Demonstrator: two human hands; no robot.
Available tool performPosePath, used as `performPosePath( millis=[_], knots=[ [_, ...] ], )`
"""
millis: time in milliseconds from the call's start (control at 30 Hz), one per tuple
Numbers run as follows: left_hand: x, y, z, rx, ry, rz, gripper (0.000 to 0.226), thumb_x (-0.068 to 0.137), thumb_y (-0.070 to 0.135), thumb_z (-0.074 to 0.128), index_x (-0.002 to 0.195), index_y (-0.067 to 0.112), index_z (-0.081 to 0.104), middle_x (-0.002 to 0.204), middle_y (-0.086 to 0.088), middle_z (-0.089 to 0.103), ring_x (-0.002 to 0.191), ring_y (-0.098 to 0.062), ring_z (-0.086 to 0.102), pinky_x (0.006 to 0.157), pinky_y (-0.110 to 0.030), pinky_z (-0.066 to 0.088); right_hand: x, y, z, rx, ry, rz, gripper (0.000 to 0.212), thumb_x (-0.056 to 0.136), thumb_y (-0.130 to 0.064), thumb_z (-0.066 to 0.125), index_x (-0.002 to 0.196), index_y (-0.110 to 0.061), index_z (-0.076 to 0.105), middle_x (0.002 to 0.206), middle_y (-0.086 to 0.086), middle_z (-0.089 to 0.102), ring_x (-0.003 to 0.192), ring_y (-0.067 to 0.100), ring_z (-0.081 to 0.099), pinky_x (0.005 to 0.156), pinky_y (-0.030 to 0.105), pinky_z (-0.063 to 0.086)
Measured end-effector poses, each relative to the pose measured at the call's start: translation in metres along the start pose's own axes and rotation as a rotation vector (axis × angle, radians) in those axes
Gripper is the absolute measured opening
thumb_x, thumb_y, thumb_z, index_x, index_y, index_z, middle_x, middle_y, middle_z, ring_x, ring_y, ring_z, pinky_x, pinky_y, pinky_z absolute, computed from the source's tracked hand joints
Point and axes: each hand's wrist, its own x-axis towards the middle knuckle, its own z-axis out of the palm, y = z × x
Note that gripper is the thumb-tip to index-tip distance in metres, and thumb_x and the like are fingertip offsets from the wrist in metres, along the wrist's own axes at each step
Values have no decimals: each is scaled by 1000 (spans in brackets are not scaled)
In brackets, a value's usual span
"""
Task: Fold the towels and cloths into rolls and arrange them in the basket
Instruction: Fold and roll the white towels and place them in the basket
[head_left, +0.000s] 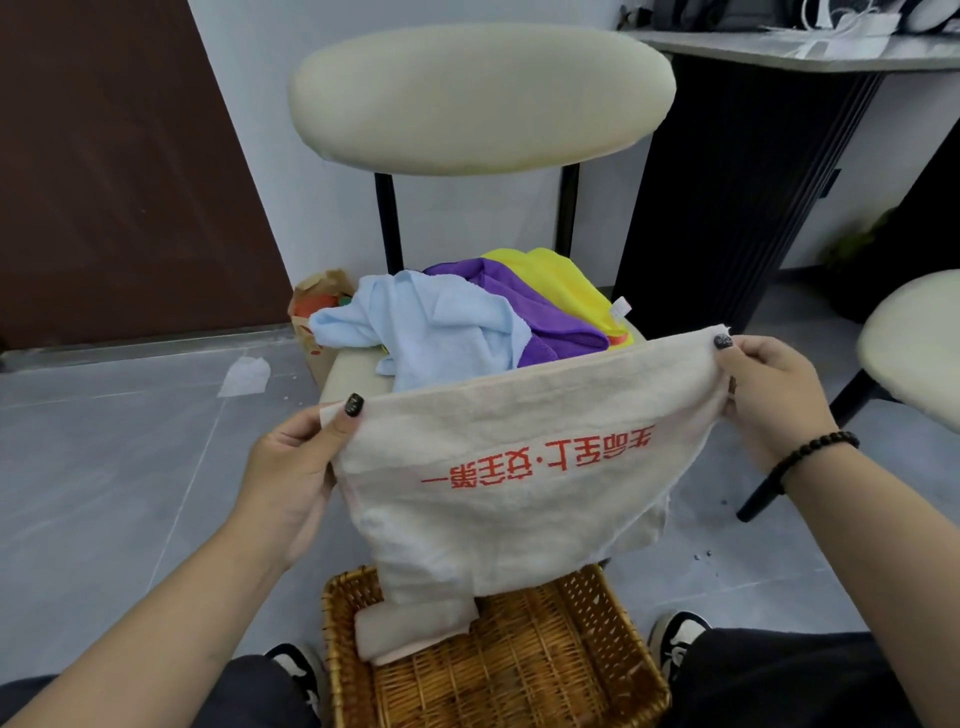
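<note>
Both hands up, and a pale cream terry towel with red embroidered characters (498, 467) hangs stretched between them like a banner. The left hand (296, 467) has its grip closed tight on the top left corner, thumb pressed over the nubbly weave; the right hand (769, 395), black beaded bracelet (810, 457) on its wrist, pinches the top right corner the same way. The lettering reads upside down from here, and the towel's lower edge drapes down to the square woven wicker basket (571, 675) sitting on the floor between the person's shoes. Inside the basket, at its left side, lies one cream towel roll (410, 631), plump and cylindrical. Behind the towel, on the padded cream seat of the round-backed chair (483, 98), a soft crumpled heap waits: a light blue fleecy cloth (431, 332), a purple microfibre cloth (535, 306) and a yellow cloth (566, 280).
</note>
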Motion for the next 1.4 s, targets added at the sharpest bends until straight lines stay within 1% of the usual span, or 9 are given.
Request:
performPosePath(
  millis=[167,333,533,667,733,833,1000,1267,1400],
  knots=[
    [6,8,5,-28,106,49,32,67,33,73,92,14,73,92,2,76,88,-8,70,68,-22,56,-6,0,1,91,-93,-12,18,97,-10,51,99,-16,68,106,5,69,100,18,63,87,36,53],
    [13,12,1,184,232,184,29,70,39,73,95,24,74,95,10,75,96,-6,67,86,-28,50,-7,-1,8,118,-159,-31,25,97,-6,48,96,-20,69,107,5,69,106,20,62,92,35,50],
    [35,26,5,136,287,268,24,68,38,77,90,28,75,95,8,74,93,-8,67,81,-26,52,4,-11,23,29,-160,-180,7,93,-18,59,96,-18,66,80,-4,65,72,7,57,65,25,46],
    [66,44,11,142,276,346,29,82,20,74,111,22,68,89,15,72,83,5,65,74,-10,49,25,-18,37,-150,-67,-322,3,92,-19,60,91,-21,59,71,-4,59,70,10,52,71,26,46],
    [82,51,13,232,264,378,25,81,22,75,105,20,69,77,17,71,72,6,62,66,-8,47,36,-22,46,-202,-8,-357,9,91,-21,60,85,-28,57,67,-9,57,63,7,49,66,21,45],
    [102,58,13,423,266,448,11,77,26,79,85,24,71,64,16,66,59,3,54,54,-8,43,51,-26,59,-210,39,-361,7,91,-23,60,86,-27,57,68,-9,59,57,2,51,59,16,43],
    [134,61,15,558,280,487,17,76,28,81,84,20,69,54,18,60,48,4,51,47,-12,43,72,-30,77,-99,25,-268,3,93,-19,59,92,-22,57,82,4,68,51,13,66,47,25,50],
    [178,58,22,530,283,445,16,83,13,75,96,7,68,78,-5,68,48,-7,66,42,-15,48,116,-30,119,111,28,-176,14,94,-10,56,108,-11,57,106,10,65,70,19,73,68,30,59],
    [204,47,22,589,321,438,9,87,9,70,86,17,67,81,-4,70,58,-6,70,50,-17,53,140,-20,142,138,61,-134,12,93,-7,57,104,-11,57,106,12,65,75,17,73,73,29,59]
  ],
)
